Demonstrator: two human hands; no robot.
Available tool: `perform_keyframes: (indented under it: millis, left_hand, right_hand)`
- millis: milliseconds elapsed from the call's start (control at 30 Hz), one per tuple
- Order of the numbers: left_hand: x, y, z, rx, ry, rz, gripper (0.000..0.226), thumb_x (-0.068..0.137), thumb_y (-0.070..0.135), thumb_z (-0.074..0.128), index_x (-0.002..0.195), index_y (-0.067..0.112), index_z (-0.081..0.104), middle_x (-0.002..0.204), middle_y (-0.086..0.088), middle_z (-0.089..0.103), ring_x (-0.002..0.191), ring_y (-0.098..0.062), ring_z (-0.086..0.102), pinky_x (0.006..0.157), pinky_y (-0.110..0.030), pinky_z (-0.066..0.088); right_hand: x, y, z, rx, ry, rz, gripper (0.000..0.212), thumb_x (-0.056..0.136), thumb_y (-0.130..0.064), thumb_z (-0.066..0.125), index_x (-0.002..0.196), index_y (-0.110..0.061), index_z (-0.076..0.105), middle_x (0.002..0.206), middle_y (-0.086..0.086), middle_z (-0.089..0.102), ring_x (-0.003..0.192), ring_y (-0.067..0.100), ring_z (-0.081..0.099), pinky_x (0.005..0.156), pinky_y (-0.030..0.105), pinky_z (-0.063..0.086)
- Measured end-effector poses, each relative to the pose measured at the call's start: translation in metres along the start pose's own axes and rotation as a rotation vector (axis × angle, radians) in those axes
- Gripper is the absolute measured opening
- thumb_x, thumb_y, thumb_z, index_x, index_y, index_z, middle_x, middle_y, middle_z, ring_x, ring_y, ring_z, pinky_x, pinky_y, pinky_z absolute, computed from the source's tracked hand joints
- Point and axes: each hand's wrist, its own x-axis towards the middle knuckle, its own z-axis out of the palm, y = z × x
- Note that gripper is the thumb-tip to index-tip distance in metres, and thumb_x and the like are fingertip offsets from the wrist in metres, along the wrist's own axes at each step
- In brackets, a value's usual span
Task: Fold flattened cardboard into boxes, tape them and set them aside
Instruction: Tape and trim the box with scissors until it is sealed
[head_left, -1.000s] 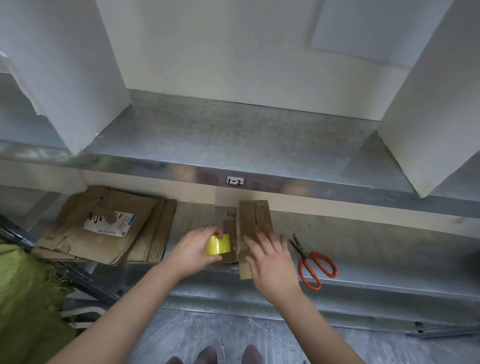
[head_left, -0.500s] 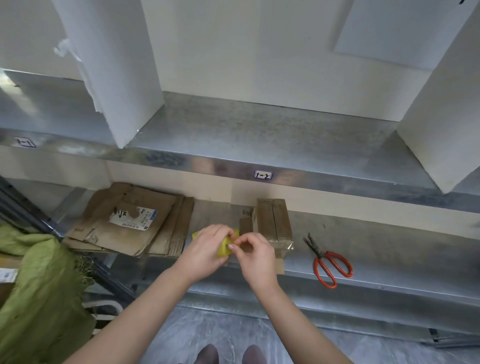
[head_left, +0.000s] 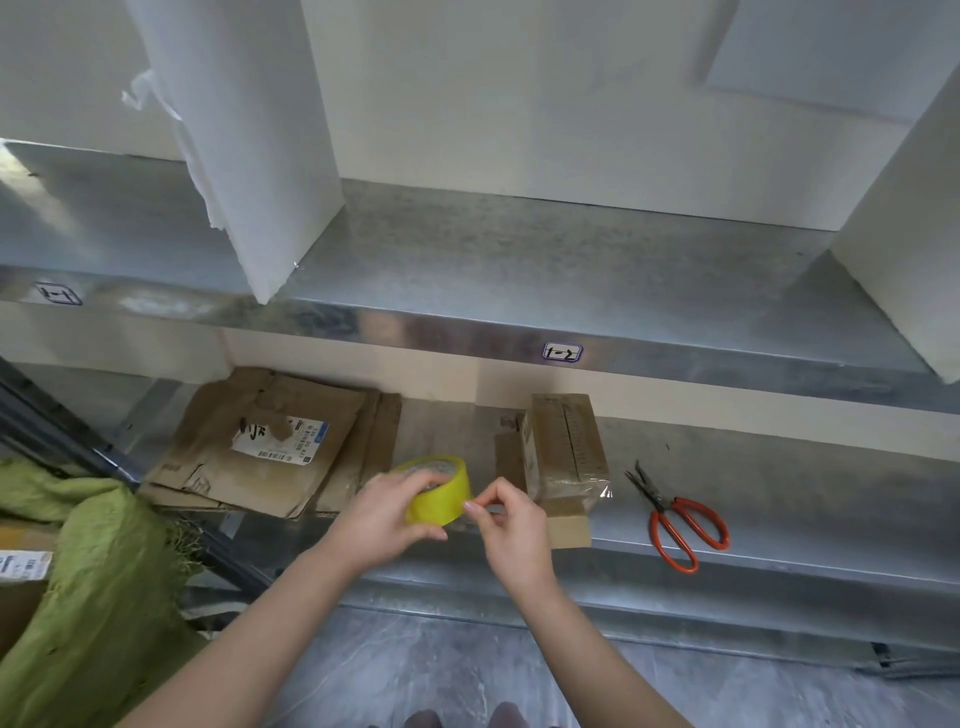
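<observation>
The left hand (head_left: 384, 512) is curled round the yellow tape roll (head_left: 441, 499), fingers over its top and thumb below, holding it above the near edge of the shelf (head_left: 805, 499). The right hand (head_left: 514, 525) meets it from the right, thumb and forefinger pinching at the roll's right rim. This looks like picking for the loose end, though the end itself is too small to make out.

The box (head_left: 566, 441) sits on the shelf just right of the right hand and a little farther back. Its long axis runs near to far, and its near end carries a glossy strip of clear tape. So the box lies to the right of the roll, on the pinching hand's side, and that hand is the nearer one. A strip drawn rightward off the roll would probably head straight for the box's near end.

The scissors (head_left: 685, 525) lie farther right, well apart from both hands. The flat cardboard (head_left: 270, 441) is stacked to the left, beyond the left hand.
</observation>
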Motion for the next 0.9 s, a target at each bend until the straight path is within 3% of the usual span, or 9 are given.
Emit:
perform_keyframes:
  millis: [167, 333, 500, 600, 667, 800, 900]
  left_hand:
    - [0.017, -0.011, -0.004, 0.226, 0.149, -0.036, 0.072, 0.067, 0.053, 0.077, 0.124, 0.020, 0.050, 0.119, -0.002, 0.063, 0.111, -0.025, 0.057, 0.094, -0.037, 0.041]
    - [0.030, -0.023, 0.007, 0.295, 0.088, -0.054, 0.080, 0.063, 0.051, 0.080, 0.129, 0.018, 0.051, 0.119, -0.009, 0.063, 0.109, -0.031, 0.059, 0.095, -0.041, 0.043]
    - [0.037, -0.039, 0.023, 0.396, 0.071, -0.047, 0.081, 0.042, 0.054, 0.088, 0.112, 0.020, 0.063, 0.092, -0.002, 0.070, 0.082, -0.024, 0.068, 0.073, -0.040, 0.054]
    - [0.037, -0.045, 0.031, 0.427, 0.040, -0.027, 0.083, 0.035, 0.053, 0.090, 0.108, 0.023, 0.065, 0.082, 0.004, 0.065, 0.073, -0.018, 0.065, 0.063, -0.034, 0.053]
    - [0.034, -0.051, 0.036, 0.413, 0.011, -0.020, 0.087, 0.033, 0.047, 0.093, 0.112, 0.025, 0.063, 0.085, 0.002, 0.064, 0.074, -0.019, 0.064, 0.062, -0.033, 0.054]
    - [0.030, -0.055, 0.041, 0.441, -0.003, -0.043, 0.091, 0.034, 0.040, 0.095, 0.117, 0.030, 0.060, 0.115, -0.006, 0.060, 0.093, -0.027, 0.062, 0.063, -0.036, 0.058]
    - [0.032, -0.057, 0.038, 0.439, 0.013, -0.051, 0.091, 0.038, 0.042, 0.094, 0.120, 0.033, 0.056, 0.127, -0.003, 0.051, 0.107, -0.028, 0.051, 0.067, -0.037, 0.059]
  right_hand:
    - [-0.014, -0.009, 0.010, -0.047, -0.034, -0.053, 0.021, 0.088, -0.026, 0.067, 0.076, -0.023, 0.050, 0.069, -0.009, 0.057, 0.066, 0.010, 0.055, 0.064, 0.031, 0.046]
    - [0.015, 0.000, 0.022, -0.002, 0.063, 0.162, 0.030, 0.089, -0.016, 0.067, 0.072, -0.031, 0.047, 0.068, -0.005, 0.065, 0.068, 0.007, 0.064, 0.066, 0.026, 0.051]
    - [0.042, 0.018, 0.038, -0.002, -0.012, 0.321, 0.024, 0.089, -0.014, 0.066, 0.074, -0.024, 0.051, 0.067, -0.004, 0.064, 0.065, 0.004, 0.066, 0.068, 0.028, 0.053]
    - [0.048, 0.029, 0.046, -0.038, -0.029, 0.374, 0.020, 0.089, -0.012, 0.066, 0.075, -0.018, 0.053, 0.068, 0.000, 0.065, 0.056, -0.006, 0.060, 0.057, 0.012, 0.044]
    - [0.049, 0.037, 0.050, -0.105, -0.063, 0.383, 0.018, 0.089, -0.016, 0.067, 0.077, -0.018, 0.055, 0.072, 0.001, 0.067, 0.056, -0.005, 0.060, 0.054, 0.009, 0.041]
    - [0.050, 0.048, 0.050, -0.309, -0.102, 0.359, 0.014, 0.088, -0.034, 0.067, 0.088, -0.020, 0.063, 0.090, -0.002, 0.066, 0.079, 0.013, 0.061, 0.065, 0.025, 0.040]
    - [0.053, 0.045, 0.050, -0.459, -0.135, 0.345, 0.019, 0.091, -0.042, 0.060, 0.097, -0.025, 0.064, 0.102, -0.007, 0.061, 0.087, 0.016, 0.061, 0.064, 0.027, 0.041]
